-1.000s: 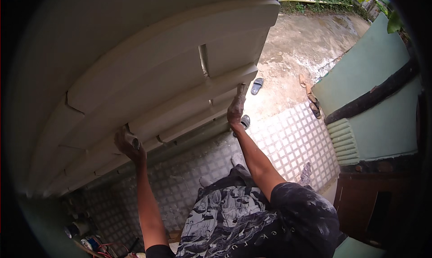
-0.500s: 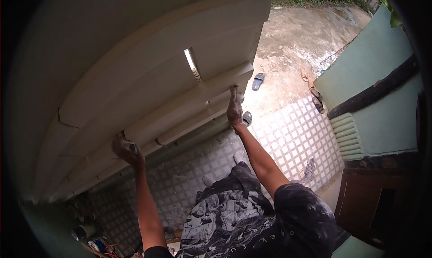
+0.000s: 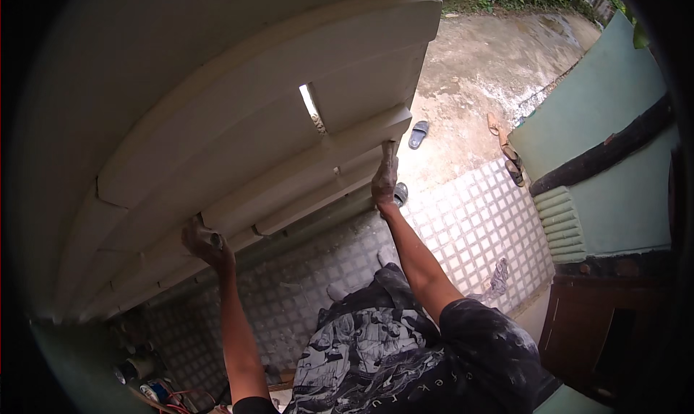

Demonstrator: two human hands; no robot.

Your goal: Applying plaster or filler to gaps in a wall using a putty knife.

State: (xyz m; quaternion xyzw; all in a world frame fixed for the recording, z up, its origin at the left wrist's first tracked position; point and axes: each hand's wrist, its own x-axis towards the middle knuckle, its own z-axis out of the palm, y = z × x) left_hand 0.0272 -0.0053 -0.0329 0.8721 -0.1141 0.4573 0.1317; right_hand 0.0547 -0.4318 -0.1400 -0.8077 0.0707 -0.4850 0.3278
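Observation:
A large cream panel (image 3: pixel 238 143) with stepped ridges and narrow slots looms in front of me, filling the upper left. My left hand (image 3: pixel 208 246) is closed at a lower ridge, its fingers curled at a notch and partly hidden in shadow. A small dark round spot shows by that hand; I cannot make out what it is. My right hand (image 3: pixel 384 181), dusty with pale powder, grips the same ridge near the panel's right edge, fingers pressed together and pointing up. Both arms reach forward, apart from each other.
Pale tiled floor (image 3: pixel 470 219) lies below, with rough concrete ground (image 3: pixel 491 67) beyond. A dark slipper (image 3: pixel 418 134) and several sandals (image 3: pixel 512 165) lie about. A crumpled cloth (image 3: pixel 497 278) is on the tiles. A green wall (image 3: pixel 614 147) stands right; cans and wires (image 3: pixel 155 391) sit lower left.
The whole view has shifted slightly, so the panel and floor appear a little lower and to the right. Both hands keep their places on the panel.

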